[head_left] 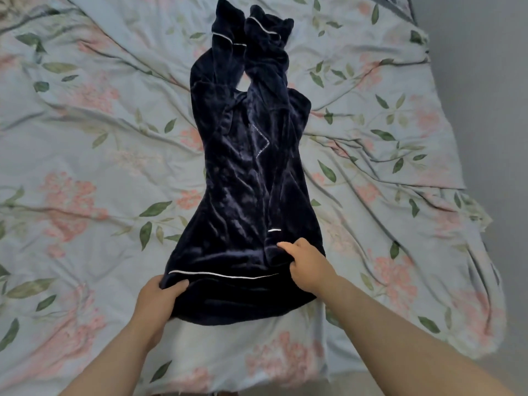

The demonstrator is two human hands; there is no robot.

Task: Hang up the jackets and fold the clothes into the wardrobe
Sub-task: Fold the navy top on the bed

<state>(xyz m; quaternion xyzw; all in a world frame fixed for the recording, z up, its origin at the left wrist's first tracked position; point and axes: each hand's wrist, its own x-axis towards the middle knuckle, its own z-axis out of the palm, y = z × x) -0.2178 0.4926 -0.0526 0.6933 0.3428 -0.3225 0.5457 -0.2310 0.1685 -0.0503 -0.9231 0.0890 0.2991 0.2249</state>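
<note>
**Two hands hold the dark blue top**

A dark blue top (soft and shiny, with thin white lines) lies long and flat on the flowery bed sheet. Its sleeves point away from the person. The left hand grips the near edge, fingers curled round it. The right hand pinches a fold of cloth nearby.
</note>
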